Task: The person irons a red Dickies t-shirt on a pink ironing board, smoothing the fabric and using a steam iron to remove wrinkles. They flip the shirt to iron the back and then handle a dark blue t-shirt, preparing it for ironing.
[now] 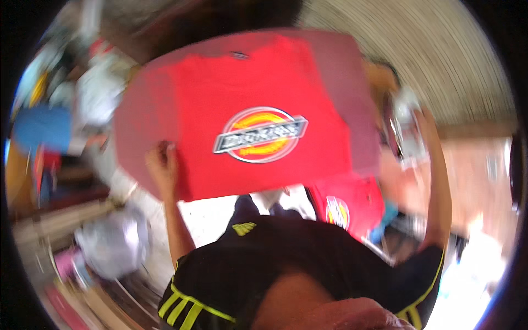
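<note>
A red T-shirt (264,77) with a round yellow, red and black printed emblem lies spread on a rounded board covered in dull maroon cloth (146,104). By the shirt's lower left side is my left hand (163,165), fingers curled over a small dark thing too blurred to name. My right hand (428,124) is out past the board's right edge, closed around a see-through, whitish object with a reddish patch (410,132). Blur hides what kind of object that is. Below the board's right part hangs or lies a second red printed garment (352,206).
At left are a white bag-like bundle (99,91), a blue round-topped thing (43,127) and a clear plastic bag (115,242). A ribbed, light-coloured surface (434,60) fills the upper right. Brown wood-like panels (467,170) stand beyond my right arm.
</note>
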The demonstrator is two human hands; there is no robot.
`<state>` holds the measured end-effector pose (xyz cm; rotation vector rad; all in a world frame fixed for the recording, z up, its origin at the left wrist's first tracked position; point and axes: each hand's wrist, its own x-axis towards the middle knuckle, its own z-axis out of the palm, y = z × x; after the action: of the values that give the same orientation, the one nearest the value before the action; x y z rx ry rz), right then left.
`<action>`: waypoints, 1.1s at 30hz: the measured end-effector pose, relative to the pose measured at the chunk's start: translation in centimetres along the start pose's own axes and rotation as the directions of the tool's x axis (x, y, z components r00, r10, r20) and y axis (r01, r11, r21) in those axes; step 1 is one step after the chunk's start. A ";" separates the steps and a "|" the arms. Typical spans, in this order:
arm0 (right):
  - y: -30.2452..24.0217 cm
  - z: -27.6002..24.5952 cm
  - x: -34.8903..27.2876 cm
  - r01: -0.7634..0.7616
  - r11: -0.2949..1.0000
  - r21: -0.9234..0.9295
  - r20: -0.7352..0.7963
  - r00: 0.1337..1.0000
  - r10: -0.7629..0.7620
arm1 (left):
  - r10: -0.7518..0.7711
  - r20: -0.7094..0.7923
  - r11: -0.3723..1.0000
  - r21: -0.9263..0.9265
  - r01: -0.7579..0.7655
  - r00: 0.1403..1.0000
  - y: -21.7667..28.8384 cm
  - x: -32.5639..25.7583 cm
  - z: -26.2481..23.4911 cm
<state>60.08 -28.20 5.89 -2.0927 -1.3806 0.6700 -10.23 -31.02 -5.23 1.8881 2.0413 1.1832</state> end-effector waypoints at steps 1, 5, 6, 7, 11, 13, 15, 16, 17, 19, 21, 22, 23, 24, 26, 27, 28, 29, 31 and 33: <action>1.8 0.1 0.9 -0.014 0.998 0.058 0.007 1.000 0.013 | 0.022 -0.067 0.997 0.077 -0.016 0.998 0.6 -0.4 0.4; 7.1 2.2 5.2 -0.060 0.975 0.212 0.011 0.998 0.059 | 0.033 -0.195 0.990 0.139 -0.005 0.980 0.3 -1.6 1.5; 6.4 3.2 5.9 -0.044 0.972 0.230 0.028 0.999 0.039 | 0.016 -0.209 0.987 0.162 0.019 0.978 0.0 -2.1 1.1; 5.7 2.7 7.0 -0.025 0.971 0.238 0.030 0.999 0.019 | -0.002 -0.225 0.986 0.164 0.040 0.974 0.6 -2.5 1.6; 5.8 4.4 9.9 0.085 0.976 0.202 -0.069 0.995 -0.072 | -0.038 -0.227 0.986 0.150 0.074 0.973 0.8 -3.2 1.3; 5.3 4.0 10.6 0.094 0.992 0.079 -0.086 0.992 -0.087 | -0.048 -0.223 0.991 0.115 0.075 0.974 0.7 -3.2 1.4; 5.7 3.5 10.5 0.225 0.965 -0.135 -0.224 0.942 -0.251 | -0.023 -0.212 0.994 0.097 0.045 0.977 1.0 -2.7 1.7; 6.1 3.5 10.4 0.329 0.897 -0.296 -0.317 0.852 -0.417 | 0.006 -0.212 0.995 0.102 0.016 0.977 1.0 -2.4 1.9; 6.6 3.8 10.2 0.399 0.796 -0.456 -0.366 0.731 -0.576 | 0.031 -0.211 0.993 0.114 -0.007 0.977 1.1 -2.6 1.7; 1.6 5.2 4.7 0.309 0.701 -0.643 -0.400 0.645 -0.651 | 0.007 -0.180 0.990 0.142 0.019 0.984 0.8 -3.0 1.4; 0.3 6.4 0.6 0.327 0.675 -0.661 -0.405 0.602 -0.688 | 0.000 -0.156 0.989 0.146 0.023 0.988 0.3 -3.2 1.2; 2.4 8.3 -1.1 0.410 0.701 -0.584 -0.399 0.607 -0.687 | 0.000 -0.143 0.989 0.149 0.021 0.990 0.0 -3.4 1.1; 3.7 10.1 -3.3 0.484 0.717 -0.501 -0.395 0.610 -0.687 | 0.002 -0.127 0.988 0.151 0.018 0.992 -0.3 -3.4 1.1; 5.1 11.7 -5.9 0.422 0.827 -0.371 -0.335 0.770 -0.543 | 0.029 -0.133 0.987 0.160 -0.008 0.991 -0.4 -3.1 1.2; 5.8 15.8 -11.1 0.325 0.886 -0.331 -0.280 0.863 -0.421 | 0.068 -0.115 0.983 0.177 -0.047 0.991 -0.4 -3.3 1.0; 5.8 18.1 -12.7 0.314 0.850 -0.423 -0.314 0.829 -0.463 | 0.092 -0.120 0.981 0.183 -0.069 0.988 -0.7 -3.0 0.3; 6.4 19.9 -15.2 0.268 0.808 -0.524 -0.337 0.807 -0.486 | 0.116 -0.097 0.980 0.172 -0.098 0.989 -0.2 -2.5 -0.1; 5.5 20.9 -15.8 0.378 0.808 -0.451 -0.435 0.698 -0.569 | 0.137 -0.051 0.981 0.146 -0.128 0.989 0.2 -2.5 0.1; 2.7 21.0 -18.0 0.220 0.896 -0.386 -0.412 0.828 -0.381 | 0.081 0.092 0.989 0.113 -0.091 0.992 -0.7 -3.8 -0.5; 2.3 21.2 -18.2 0.265 0.860 -0.436 -0.467 0.750 -0.468 | 0.090 0.151 0.980 0.161 -0.115 0.984 -1.2 -5.0 -1.6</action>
<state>41.19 -42.41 -9.14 -1.9286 -1.5569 -0.3720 -11.04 -36.09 -6.89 2.1115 2.0469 0.8895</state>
